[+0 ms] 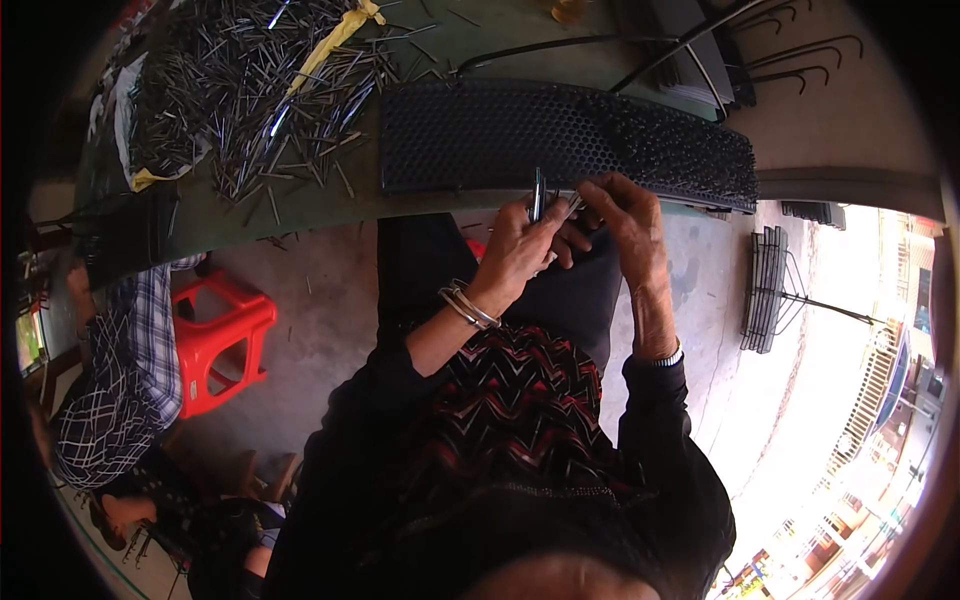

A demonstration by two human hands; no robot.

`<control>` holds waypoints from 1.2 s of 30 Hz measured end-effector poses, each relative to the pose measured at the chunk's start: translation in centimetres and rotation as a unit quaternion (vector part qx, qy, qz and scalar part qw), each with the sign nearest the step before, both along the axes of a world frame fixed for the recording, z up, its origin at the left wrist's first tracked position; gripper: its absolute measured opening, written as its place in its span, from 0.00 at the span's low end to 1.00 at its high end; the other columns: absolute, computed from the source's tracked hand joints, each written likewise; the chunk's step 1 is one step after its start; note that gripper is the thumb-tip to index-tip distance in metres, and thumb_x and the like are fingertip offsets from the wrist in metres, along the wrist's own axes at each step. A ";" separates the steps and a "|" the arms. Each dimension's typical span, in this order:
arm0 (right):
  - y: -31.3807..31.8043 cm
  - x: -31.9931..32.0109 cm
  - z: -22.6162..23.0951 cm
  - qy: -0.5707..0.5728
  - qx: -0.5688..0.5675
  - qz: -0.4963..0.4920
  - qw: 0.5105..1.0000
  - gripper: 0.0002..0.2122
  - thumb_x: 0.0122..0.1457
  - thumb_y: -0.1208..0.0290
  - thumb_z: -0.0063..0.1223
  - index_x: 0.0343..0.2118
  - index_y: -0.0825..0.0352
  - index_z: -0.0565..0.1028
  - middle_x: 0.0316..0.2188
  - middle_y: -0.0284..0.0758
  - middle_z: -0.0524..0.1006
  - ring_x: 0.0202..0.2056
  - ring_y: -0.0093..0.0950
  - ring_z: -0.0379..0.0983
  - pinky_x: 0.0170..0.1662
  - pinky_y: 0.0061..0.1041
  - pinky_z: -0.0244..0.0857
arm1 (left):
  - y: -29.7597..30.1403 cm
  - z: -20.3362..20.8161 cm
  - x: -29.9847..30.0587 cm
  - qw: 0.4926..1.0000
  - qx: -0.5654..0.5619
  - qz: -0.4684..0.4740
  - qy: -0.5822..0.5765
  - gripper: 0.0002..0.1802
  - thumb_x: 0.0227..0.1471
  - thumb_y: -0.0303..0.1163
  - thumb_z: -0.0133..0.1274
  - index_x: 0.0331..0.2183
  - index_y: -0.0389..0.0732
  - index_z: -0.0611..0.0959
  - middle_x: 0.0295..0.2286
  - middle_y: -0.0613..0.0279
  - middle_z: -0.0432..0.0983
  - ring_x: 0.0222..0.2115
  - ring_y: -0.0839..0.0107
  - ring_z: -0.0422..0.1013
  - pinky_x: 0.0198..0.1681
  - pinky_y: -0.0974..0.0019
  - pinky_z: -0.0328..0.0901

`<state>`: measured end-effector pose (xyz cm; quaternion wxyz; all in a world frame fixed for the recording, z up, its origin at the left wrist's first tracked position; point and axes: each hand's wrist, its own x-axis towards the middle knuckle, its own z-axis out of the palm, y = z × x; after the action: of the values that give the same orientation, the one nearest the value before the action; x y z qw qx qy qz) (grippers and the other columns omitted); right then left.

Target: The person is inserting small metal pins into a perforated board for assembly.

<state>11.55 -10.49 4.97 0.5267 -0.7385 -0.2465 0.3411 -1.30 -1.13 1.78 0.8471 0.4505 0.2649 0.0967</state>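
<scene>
In my left hand (512, 258), closed near the bench edge, is a small bunch of thin metal rods (538, 192), their tips sticking up past the fingers. My right hand (632, 222) is beside it, thumb and fingers pinched together at slim rod ends between the two hands. Just beyond both hands lies a long black rack (470, 140) full of round holes. Its right part is crowded with small dark upright pieces (690, 160); the holes in its left part show bare.
A big heap of loose metal rods (250, 100) covers the bench's far left, with a yellow strip (330, 45) across it. Black bent bars (570, 42) stand behind the rack. A red plastic stool (225, 335) and another person's plaid sleeve (157, 330) are at left.
</scene>
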 end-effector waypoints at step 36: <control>4.1 5.3 -1.9 -0.475 0.001 -0.111 0.873 0.03 0.60 0.76 0.48 0.34 0.67 0.74 0.28 0.37 0.81 0.31 0.32 0.80 0.33 0.26 0.70 | 0.6 -2.2 0.5 0.977 -0.211 -0.018 0.009 0.15 0.61 0.39 0.49 0.42 0.36 0.78 0.28 0.60 0.77 0.27 0.73 0.73 0.25 0.72 0.67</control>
<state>16.86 -6.44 3.10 0.3815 -0.8335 -0.3838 -0.1113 -0.79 -0.54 -0.42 0.9223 0.2669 0.2789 0.0197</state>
